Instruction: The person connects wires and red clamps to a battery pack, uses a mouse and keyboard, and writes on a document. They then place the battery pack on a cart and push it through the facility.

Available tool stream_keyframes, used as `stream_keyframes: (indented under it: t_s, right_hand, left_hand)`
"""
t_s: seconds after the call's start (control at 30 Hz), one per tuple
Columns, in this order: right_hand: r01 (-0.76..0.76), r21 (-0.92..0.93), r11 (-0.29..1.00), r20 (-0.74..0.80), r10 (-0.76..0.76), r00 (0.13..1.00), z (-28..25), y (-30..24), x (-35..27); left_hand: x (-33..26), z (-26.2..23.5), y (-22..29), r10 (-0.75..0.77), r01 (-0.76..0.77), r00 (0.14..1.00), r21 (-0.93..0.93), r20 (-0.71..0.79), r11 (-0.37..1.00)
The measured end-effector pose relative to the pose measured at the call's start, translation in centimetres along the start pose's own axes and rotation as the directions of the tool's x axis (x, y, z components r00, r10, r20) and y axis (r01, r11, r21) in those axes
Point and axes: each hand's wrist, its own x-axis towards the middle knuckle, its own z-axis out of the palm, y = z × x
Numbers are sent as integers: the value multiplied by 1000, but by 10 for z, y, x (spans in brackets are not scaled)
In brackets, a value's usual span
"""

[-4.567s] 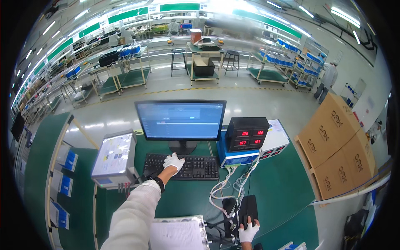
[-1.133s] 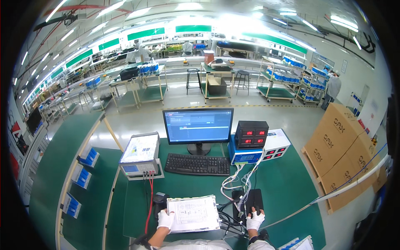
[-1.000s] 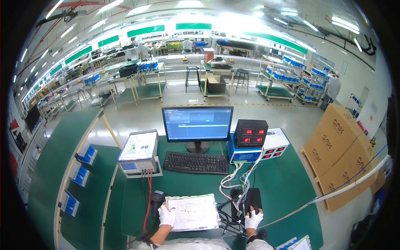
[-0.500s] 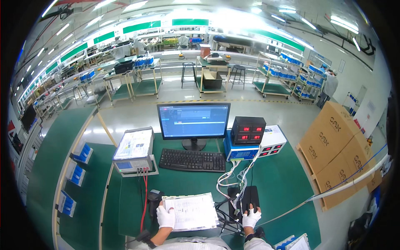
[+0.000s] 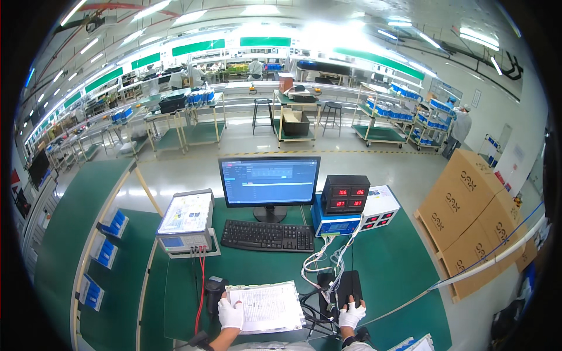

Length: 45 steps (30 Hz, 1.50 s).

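Observation:
My left hand [image 5: 231,315], in a white fingerless glove, grips the left edge of a stack of printed sheets [image 5: 270,309], thumb on top. The sheets lie flat on the green bench near my body. A dark handheld scanner [image 5: 216,286] rests just beyond that hand. My right hand [image 5: 352,316], gloved the same way, is curled over a dark computer mouse, mostly hidden under the palm, at the near end of a black pad [image 5: 349,284]. White and black cables with small connectors [image 5: 331,305] lie beside it, partly across the pad.
Beyond my hands stand a keyboard [image 5: 267,236], a monitor [image 5: 269,182], a boxy instrument [image 5: 186,225] with red and black leads, and stacked meters [image 5: 346,194] with red digits. A rack with blue parts [image 5: 105,253] stands left; cartons [image 5: 468,205] on a pallet stand right.
My view has tilted up slightly, so the bench sits lower in the picture. The panel on the monitor looks different. Both hands keep their places on the sheets and the mouse.

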Motion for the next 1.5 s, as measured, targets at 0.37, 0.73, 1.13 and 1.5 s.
stream_keyframes:
  t_s: [0.37, 0.73, 1.13, 1.5]
  right_hand:
    - [2, -12, 1000, 7, -2, 1000, -2, 0, 1]
    - [11, -92, 996, 45, -6, 999, 3, 2, 1]
    - [-70, -67, 995, 38, 73, 997, 2, 1, -3]
    - [-68, -106, 992, -9, 67, 998, 1, 1, -1]
  left_hand:
    - [0, 3, -3, 26, -26, 1000, 21, -17, 999]
    - [1, 2, -2, 20, -20, 1000, 17, -17, 1000]
    - [1, 2, -1, -10, 9, 1000, -39, -20, 999]
    - [1, 4, -2, 18, -22, 998, -66, -53, 998]
